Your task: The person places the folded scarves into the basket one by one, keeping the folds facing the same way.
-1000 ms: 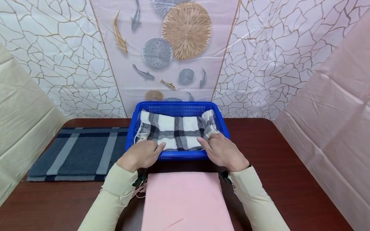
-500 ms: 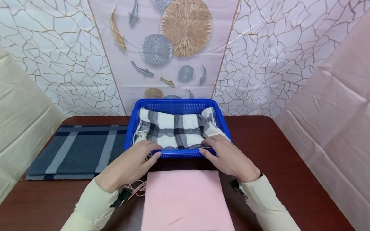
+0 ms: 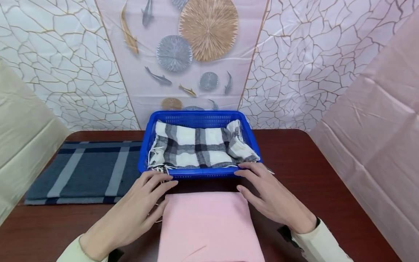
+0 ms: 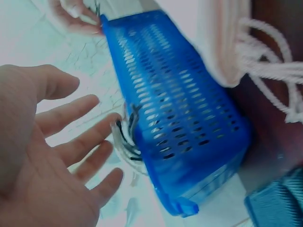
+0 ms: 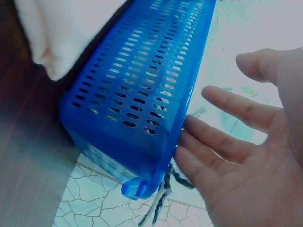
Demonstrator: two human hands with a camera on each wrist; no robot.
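A black, grey and white plaid cloth with fringe (image 3: 188, 137) lies spread inside a blue perforated plastic basket (image 3: 203, 171). Some of its strands hang over the rim near both front corners. My left hand (image 3: 132, 209) is at the basket's front left corner, fingers spread and holding nothing. At the front right corner is my right hand (image 3: 271, 198), fingers extended; in the right wrist view its fingertips (image 5: 187, 125) appear at the rim, though contact is unclear. Between my forearms a folded pink cloth (image 3: 209, 225) lies close to me, its twisted fringe (image 4: 267, 59) showing in the left wrist view.
A folded dark blue and grey striped cloth (image 3: 90, 173) lies to the left of the basket on the brown table (image 3: 294, 160). A patterned hanging (image 3: 209, 87) stands behind the table, and pale draped fabric (image 3: 370, 120) flanks the right side.
Both hands have left the plaid cloth at the basket's front and drawn back toward me and apart, their fingers spreading. More of the cloth's front right corner shows. The head view has tilted slightly.
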